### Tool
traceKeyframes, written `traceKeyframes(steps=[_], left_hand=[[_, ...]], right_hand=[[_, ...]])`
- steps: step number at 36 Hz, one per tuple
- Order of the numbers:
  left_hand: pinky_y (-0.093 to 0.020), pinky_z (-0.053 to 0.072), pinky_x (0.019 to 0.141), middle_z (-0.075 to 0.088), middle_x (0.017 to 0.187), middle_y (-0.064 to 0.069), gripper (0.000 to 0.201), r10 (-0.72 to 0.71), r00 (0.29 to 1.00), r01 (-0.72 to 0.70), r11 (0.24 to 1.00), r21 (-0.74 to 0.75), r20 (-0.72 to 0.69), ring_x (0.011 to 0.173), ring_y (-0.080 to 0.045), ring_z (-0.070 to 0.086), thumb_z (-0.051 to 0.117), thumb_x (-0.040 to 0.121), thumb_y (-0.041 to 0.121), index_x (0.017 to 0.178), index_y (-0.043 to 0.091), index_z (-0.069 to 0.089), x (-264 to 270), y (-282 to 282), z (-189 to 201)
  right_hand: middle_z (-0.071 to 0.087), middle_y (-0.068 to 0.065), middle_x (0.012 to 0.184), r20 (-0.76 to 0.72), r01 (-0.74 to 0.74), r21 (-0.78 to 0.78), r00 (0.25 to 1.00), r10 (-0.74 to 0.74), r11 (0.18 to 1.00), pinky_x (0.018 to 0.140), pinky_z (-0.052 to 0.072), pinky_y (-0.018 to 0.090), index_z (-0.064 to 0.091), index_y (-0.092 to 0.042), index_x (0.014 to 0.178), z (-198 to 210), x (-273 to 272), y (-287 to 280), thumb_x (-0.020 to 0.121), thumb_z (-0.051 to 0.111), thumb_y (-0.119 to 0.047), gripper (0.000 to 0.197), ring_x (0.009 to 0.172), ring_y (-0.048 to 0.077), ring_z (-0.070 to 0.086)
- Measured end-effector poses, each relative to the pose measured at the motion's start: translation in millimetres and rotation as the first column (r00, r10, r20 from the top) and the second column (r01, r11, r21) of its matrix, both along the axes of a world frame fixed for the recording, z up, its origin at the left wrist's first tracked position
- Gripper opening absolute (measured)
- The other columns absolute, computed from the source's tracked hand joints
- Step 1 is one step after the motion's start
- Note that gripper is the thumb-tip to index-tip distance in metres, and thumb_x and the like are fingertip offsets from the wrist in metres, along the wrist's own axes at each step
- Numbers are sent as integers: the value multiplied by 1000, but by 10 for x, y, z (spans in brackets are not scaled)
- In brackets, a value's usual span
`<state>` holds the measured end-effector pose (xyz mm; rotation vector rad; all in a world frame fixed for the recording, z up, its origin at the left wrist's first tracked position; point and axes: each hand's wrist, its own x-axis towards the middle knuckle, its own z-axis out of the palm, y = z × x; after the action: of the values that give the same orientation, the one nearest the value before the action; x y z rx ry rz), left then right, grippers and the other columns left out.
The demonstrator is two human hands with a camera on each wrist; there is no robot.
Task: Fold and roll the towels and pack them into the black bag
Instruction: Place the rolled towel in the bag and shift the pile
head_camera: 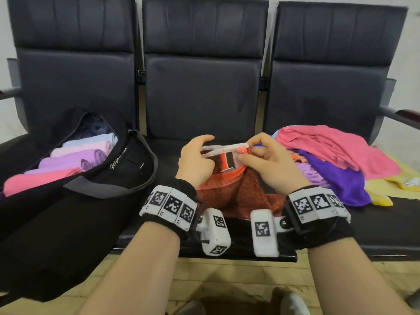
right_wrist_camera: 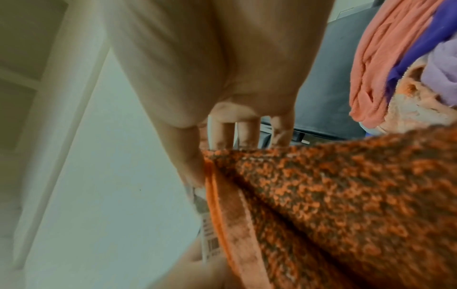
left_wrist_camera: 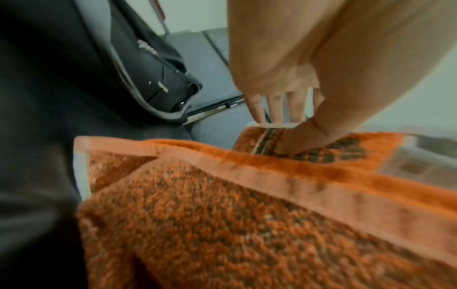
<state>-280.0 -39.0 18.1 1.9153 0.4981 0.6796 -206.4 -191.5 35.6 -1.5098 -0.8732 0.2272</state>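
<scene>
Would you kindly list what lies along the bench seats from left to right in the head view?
Open black bag with rolled towels → left hand → speckled orange towel → right hand → loose pile of pink, purple and yellow towels.

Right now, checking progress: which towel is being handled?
The orange towel, gripped by both hands on the middle seat; the others sit rolled in the black bag or piled at right.
</scene>
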Motion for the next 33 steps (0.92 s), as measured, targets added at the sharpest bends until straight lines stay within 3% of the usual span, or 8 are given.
traceKeyframes(steps=[5, 8, 10, 14, 19, 22, 28, 33], left_hand=[[-53, 26, 114, 20, 156, 12, 78, -79, 992, 84, 995, 55, -96, 147, -19, 12, 57, 59, 7, 126, 46, 47, 27, 75, -6], [-53, 47, 99, 31, 150, -3, 95, -40, 998, 34, 994, -99, -57, 131, -29, 44, 63, 48, 12, 130, 51, 36, 15, 152, -13], [-39, 51, 94, 40, 144, -9, 104, -80, 995, 67, 977, -200, -54, 122, -25, 51, 68, 59, -3, 144, 38, 25, 11, 174, -16], [-30, 48, 94, 64, 110, -1, 84, -135, 990, 124, 958, -260, -26, 100, -14, 61, 74, 64, -11, 139, 11, 43, 6, 242, -41], [-25, 51, 83, 72, 94, -2, 31, -108, 994, 113, 963, -244, 32, 88, -12, 67, 75, 73, -3, 98, 14, 70, -6, 279, -89], [-28, 51, 87, 72, 93, -3, 23, -50, 992, 76, 971, -226, 118, 90, -15, 67, 76, 75, 0, 89, 16, 71, -12, 275, -64], [-14, 38, 45, 61, 57, 10, 17, 70, 894, 62, 959, -278, 442, 47, -2, 51, 64, 85, -4, 90, 12, 66, -64, 136, 329], [-27, 50, 84, 71, 89, 6, 25, -25, 694, 260, 941, -218, 719, 94, -14, 67, 64, 85, -2, 89, 22, 68, -188, -75, 657]], right_hand=[[69, 10, 81, 18, -82, 91, 997, 81, 992, 76, 52, 33, 54, -13, 88, 124, 53, -127, 85, 64, 4, 20, 78, 22, 64], [71, 2, 77, 24, -140, 121, 990, 138, 983, 72, 53, 23, 52, -9, 90, 209, 65, -218, 87, 58, 8, 19, 73, 13, 65], [72, 1, 76, 54, -160, 105, 986, 155, 981, 72, 53, 21, 52, -9, 91, 258, 73, -274, 86, 57, 9, 19, 73, 11, 66], [71, -1, 75, 79, -149, 106, 987, 141, 983, 71, 52, 21, 52, -8, 92, 301, 103, -352, 87, 55, 11, 20, 72, 10, 66], [71, 2, 79, 74, 9, 88, 997, -16, 996, 76, 55, 26, 55, -11, 89, 309, 167, -405, 86, 64, 4, 17, 75, 12, 66], [65, -9, 78, 283, 299, -10, 916, -284, 954, 74, 48, 22, 58, -20, 81, 295, 246, -413, 82, 73, -10, 18, 70, -2, 57], [58, -14, 76, 398, 465, 94, 793, -462, 880, 67, 42, 17, 61, -14, 86, 364, 243, -350, 84, 71, -13, 10, 65, 9, 50], [63, -10, 81, 308, 459, 338, 771, -557, 822, 61, 50, 28, 56, -27, 87, 572, 122, -377, 86, 68, -11, 20, 62, 16, 58]])
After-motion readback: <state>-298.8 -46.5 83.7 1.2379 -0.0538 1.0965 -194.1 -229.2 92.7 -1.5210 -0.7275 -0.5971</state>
